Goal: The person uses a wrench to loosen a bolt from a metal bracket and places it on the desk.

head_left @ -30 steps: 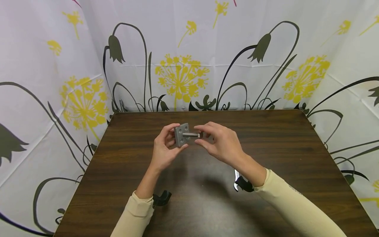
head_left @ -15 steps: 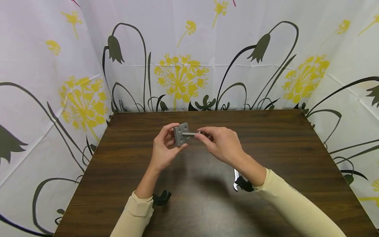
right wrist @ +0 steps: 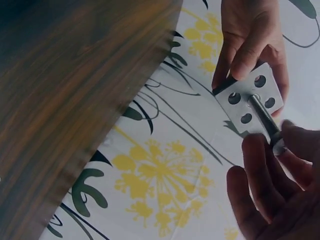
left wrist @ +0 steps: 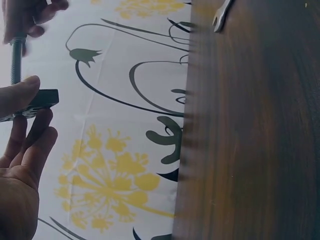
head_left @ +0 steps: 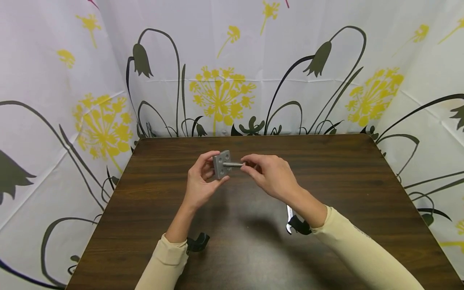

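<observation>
My left hand (head_left: pixel 203 181) holds a grey square metal plate (head_left: pixel 219 166) by its edges, thumb on one side and fingers on the other, raised above the table. Holes surround the plate's centre in the right wrist view, where a threaded bolt (right wrist: pixel 264 116) stands out from the middle. With thumb and fingertips, my right hand (head_left: pixel 272 174) pinches the bolt's outer end, largely covering it in the head view. The left wrist view catches the plate (left wrist: pixel 46 98) edge-on, with the bolt (left wrist: pixel 16 62) running up to the right hand.
A silver open-ended wrench (head_left: pixel 289 219) lies on the dark wooden table (head_left: pixel 163 193), partly hidden under the right forearm. Black wrist mounts (head_left: pixel 198 243) sit at both cuffs. A white flowered curtain (head_left: pixel 275 88) hangs behind the table and along both sides.
A second ago the right fingers were spread around the bolt's end, its head visible between them. They have since come together on it. The left hand and plate stay in place.
</observation>
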Demonstrator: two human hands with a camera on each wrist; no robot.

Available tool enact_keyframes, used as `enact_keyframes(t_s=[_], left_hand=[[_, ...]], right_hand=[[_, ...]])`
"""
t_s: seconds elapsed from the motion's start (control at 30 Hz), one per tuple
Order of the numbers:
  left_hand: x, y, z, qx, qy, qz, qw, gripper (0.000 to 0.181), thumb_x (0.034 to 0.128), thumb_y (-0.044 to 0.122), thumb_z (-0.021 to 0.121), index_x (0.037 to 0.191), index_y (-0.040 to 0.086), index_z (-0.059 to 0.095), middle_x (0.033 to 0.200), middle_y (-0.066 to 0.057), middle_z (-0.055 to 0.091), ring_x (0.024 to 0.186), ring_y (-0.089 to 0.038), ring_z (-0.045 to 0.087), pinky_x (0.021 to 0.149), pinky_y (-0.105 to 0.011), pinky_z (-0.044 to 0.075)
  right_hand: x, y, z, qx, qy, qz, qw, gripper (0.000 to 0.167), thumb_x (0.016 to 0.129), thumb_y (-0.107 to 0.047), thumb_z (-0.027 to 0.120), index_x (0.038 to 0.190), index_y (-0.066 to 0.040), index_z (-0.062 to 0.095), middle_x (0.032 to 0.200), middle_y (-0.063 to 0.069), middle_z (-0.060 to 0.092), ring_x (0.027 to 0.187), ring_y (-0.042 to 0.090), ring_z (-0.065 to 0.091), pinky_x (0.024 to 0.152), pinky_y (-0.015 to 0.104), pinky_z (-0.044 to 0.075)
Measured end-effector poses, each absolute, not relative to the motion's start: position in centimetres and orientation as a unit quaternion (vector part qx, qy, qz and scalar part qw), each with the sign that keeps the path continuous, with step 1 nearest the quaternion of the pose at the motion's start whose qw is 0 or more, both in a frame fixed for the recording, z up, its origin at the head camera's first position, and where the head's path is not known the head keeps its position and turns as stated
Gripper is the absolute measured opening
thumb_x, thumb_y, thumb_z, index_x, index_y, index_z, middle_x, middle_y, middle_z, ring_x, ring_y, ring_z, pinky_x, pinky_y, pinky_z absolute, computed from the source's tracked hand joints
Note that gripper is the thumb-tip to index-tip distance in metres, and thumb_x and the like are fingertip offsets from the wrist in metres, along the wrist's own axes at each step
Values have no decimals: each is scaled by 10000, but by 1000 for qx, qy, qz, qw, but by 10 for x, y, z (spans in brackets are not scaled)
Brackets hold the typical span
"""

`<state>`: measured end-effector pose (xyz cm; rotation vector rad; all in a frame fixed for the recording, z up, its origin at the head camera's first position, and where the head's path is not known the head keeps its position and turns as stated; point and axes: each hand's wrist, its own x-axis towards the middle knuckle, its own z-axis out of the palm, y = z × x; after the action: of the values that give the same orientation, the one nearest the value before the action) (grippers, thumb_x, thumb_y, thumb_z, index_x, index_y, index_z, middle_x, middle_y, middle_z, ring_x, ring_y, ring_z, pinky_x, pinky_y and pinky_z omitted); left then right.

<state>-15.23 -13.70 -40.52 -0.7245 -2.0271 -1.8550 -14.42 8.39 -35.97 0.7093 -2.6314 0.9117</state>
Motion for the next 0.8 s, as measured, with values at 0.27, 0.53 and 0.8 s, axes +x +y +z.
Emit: enact_keyframes(t_s=[0.27,0.53,0.8], left_hand=[[-153,-137,-404,-250,-707,-645,147,706,663,-220,785,1290,-81,490,1072,-236,583,984,-356,645,831,-379,553],[-152,-136,-404,-246,-709,-645,143,704,676,-201,791,1301,-74,492,1073,-231,597,984,-342,646,821,-360,557],[-151,-136,-403,-247,-713,-639,149,708,667,-211,790,1294,-70,496,1066,-230,589,983,-333,645,826,-362,555]], right_hand=[[-144,84,-359,227,-914,312,123,290,957,-402,631,1160,-208,703,738,-120,627,600,30,529,514,285,417],[-144,85,-362,275,-892,323,155,320,909,-282,723,1212,-189,681,942,-82,673,780,44,612,595,281,473],[-144,85,-363,289,-884,327,169,214,914,-197,717,1128,-203,725,927,-109,659,715,44,573,573,260,462]])
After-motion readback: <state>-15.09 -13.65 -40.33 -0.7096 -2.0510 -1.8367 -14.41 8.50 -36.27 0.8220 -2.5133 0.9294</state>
